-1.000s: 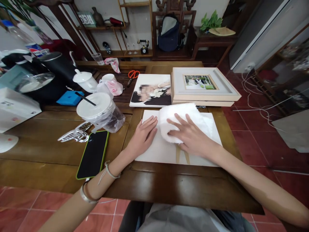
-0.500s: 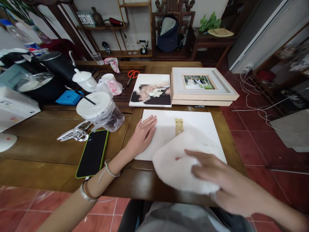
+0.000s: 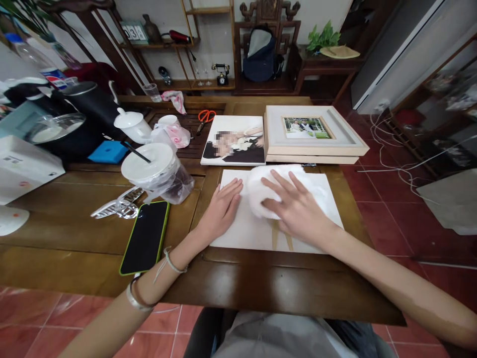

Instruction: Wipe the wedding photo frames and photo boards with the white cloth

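— On the near middle of the tabletop (image 3: pixel 74 219): what lies under the hands?
— One white panel (image 3: pixel 238 233), lying flat, with a tan strip (image 3: pixel 280 240) showing at its near edge. A white fluffy cloth (image 3: pixel 257 191) is bunched on the panel's far half.

— State of the right hand (image 3: pixel 298 209)?
— Palm down on the cloth, fingers (image 3: pixel 278 181) spread wide and laid flat. They press on it and close around nothing.

— And the left hand (image 3: pixel 221 209)?
— Flat on the panel's left part, fingers together, tips just beside the cloth. It holds nothing.

— Handling of the cloth, as a judgement?
— Soft, limp and light. It has no edge that stays put, so it will bunch or fold wherever it is pushed. A flat palm moves it well enough. To lift it, pinch a fold anywhere.

— The panel?
— Stiff, thin, probably light, with a smooth face. It could skate on the wood if pushed sideways, so weight on one corner should steady it. To lift it, grip opposite edges and stay off the tan strip, which looks thin and easily bent.

— Surroundings?
— Photo print (image 3: pixel 234 141) and framed picture (image 3: pixel 315 134) just beyond the far edge. Phone (image 3: pixel 145 237) to the left, apart from the panel. Lidded cup in a plastic bag (image 3: pixel 149 166) far-left.
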The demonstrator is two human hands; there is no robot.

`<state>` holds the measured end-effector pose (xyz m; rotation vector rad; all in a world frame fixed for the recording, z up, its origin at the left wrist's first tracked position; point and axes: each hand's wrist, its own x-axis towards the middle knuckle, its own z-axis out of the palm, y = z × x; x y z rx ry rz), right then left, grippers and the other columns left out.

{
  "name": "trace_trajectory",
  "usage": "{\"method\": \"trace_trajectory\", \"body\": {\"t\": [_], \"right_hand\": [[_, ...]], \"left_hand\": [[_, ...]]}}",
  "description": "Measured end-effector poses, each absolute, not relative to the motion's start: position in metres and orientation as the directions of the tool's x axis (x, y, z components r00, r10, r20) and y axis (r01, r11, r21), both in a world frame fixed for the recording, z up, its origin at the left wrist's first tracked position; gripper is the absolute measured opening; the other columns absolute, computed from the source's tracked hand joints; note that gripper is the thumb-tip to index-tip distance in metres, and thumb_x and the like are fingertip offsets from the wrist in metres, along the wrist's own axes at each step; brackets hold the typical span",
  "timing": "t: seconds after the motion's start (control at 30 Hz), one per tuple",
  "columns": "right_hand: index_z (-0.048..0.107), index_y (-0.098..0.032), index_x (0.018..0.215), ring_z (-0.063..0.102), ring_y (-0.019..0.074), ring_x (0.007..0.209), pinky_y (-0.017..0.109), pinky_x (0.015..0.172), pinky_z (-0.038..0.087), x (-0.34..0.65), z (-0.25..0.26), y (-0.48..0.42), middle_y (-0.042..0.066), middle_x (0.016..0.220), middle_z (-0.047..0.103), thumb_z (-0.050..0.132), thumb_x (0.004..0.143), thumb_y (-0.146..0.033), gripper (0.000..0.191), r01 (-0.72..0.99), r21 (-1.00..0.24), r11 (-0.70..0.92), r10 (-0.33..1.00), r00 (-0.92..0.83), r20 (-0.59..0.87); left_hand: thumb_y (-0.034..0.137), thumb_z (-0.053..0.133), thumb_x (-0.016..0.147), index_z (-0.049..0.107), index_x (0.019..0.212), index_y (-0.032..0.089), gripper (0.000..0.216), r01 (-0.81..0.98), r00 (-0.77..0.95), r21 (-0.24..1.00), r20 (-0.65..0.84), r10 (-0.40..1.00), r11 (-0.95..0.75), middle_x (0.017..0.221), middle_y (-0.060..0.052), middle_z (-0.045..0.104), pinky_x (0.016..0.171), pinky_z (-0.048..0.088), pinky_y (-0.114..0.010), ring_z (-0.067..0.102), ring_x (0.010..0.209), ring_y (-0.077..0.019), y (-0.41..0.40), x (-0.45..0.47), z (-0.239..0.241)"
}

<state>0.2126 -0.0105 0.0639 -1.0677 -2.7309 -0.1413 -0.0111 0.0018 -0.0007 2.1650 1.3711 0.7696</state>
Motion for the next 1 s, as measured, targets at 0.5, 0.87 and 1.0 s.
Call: {"method": "trace_trajectory", "body": {"t": [0.5,0.87,1.0], "right_hand": [[0.064,-0.024,0.116,0.041,0.0342,0.136,0.063,0.113,0.028,0.21,0.068,-0.094,0.014,0.141,0.053,0.055,0.079,-0.019,0.038,0.458,-0.271,0.846,0.496,-0.864,0.09],[0.057,-0.025,0.081,0.065,0.0206,0.061,0.032,0.05,0.052,0.267,0.109,-0.077,0.001,0.07,0.066,0.062,0.083,-0.024,0.005,0.758,-0.366,0.539,0.831,-0.408,0.379],[0.058,-0.023,0.078,0.065,0.0327,0.101,0.043,0.072,0.055,0.257,0.106,-0.051,0.013,0.101,0.07,0.052,0.088,-0.015,0.015,0.794,0.006,0.609,0.674,-0.521,0.524]], "left_hand": [[0.031,0.04,0.098,0.056,0.13,0.019,0.038,0.657,0.361,0.622,0.237,0.902,-0.426,0.144,-0.012,0.052,0.117,0.025,-0.054,0.042,0.139,-0.0251,0.001,-0.011,0.0],[0.027,0.036,0.099,0.055,0.131,0.017,0.039,0.662,0.352,0.628,0.221,0.91,-0.409,0.145,-0.013,0.05,0.118,0.022,-0.055,0.04,0.14,-0.0239,0.001,-0.011,0.001],[0.03,0.031,0.101,0.056,0.13,0.015,0.041,0.648,0.328,0.65,0.23,0.916,-0.396,0.143,-0.014,0.052,0.118,0.023,-0.055,0.042,0.139,-0.0236,0.001,-0.01,0.001]]}}
